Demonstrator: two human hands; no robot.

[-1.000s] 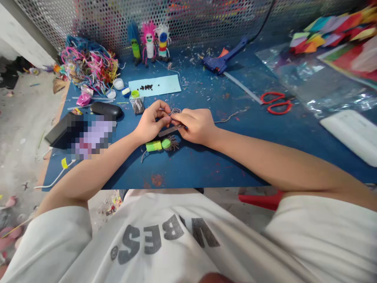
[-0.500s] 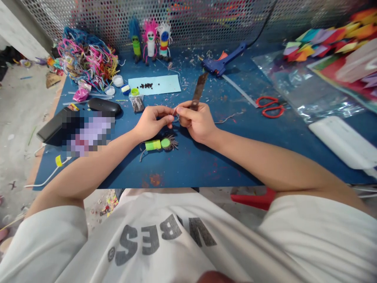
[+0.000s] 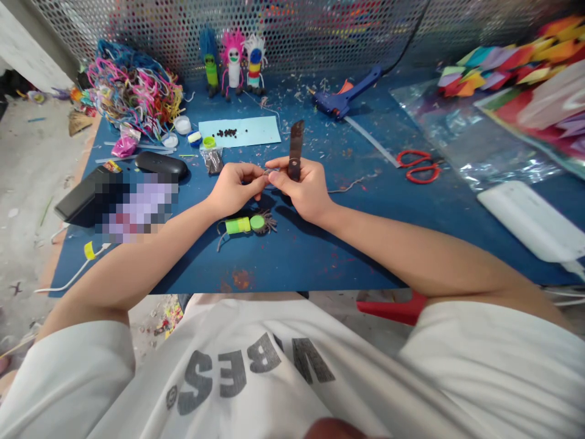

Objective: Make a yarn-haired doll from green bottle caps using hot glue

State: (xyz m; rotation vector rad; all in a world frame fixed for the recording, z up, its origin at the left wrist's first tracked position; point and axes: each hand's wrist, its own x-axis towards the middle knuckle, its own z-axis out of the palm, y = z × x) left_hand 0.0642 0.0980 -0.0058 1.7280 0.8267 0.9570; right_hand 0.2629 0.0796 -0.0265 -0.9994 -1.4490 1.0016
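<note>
Just beyond the green yarn doll [image 3: 244, 224] lying on the table [image 3: 320, 256], right hand [image 3: 306, 192] fingers closed around a dark flat blade [image 3: 295, 145], long axis upright, tip pointing away from the person, left hand [image 3: 235, 189] fingers pinching a small strand [image 3: 266, 173] beside it

Across my scuffed blue tabletop [image 3: 320, 262], three small yarn-haired stick figures [image 3: 233, 61] stand upright against the perforated metal screen [image 3: 329, 30]. To my left lies a tangled heap of coloured cords [image 3: 132, 91], with a crumpled pink wrapper [image 3: 124, 146] and a black oval case [image 3: 161, 163] nearer me. A pale blue paper card [image 3: 256, 129] carries a cluster of tiny black beads [image 3: 226, 132]; a white round cap [image 3: 183, 125] and a green round cap [image 3: 209, 143] sit just beside it. To my right I see a blue glue gun [image 3: 345, 97], red-handled scissors [image 3: 418, 166], a clear plastic bag [image 3: 457, 128], stacked coloured paper sheets [image 3: 503, 58] and a flat white box [image 3: 530, 219].
</note>
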